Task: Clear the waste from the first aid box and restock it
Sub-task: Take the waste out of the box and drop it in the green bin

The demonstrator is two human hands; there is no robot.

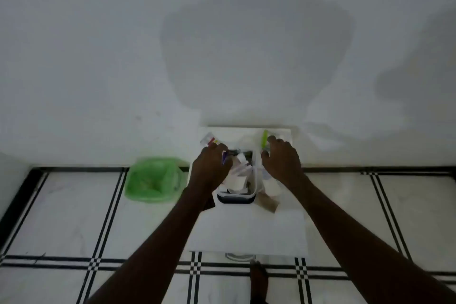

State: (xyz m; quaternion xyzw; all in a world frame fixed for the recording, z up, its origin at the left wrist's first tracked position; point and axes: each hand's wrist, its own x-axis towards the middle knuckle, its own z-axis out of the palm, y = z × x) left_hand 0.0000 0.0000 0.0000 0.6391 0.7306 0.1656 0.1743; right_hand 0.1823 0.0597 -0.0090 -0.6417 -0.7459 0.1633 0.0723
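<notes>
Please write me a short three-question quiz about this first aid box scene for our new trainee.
1. True or false: the green bag sits on the floor to the left of the white table.
2. Which hand is over the open first aid box: A) left hand, B) right hand, C) neither?
3. Fill in: the right hand is beside a bright ____ item.

Key: 1 true; 2 A; 3 green.
</notes>
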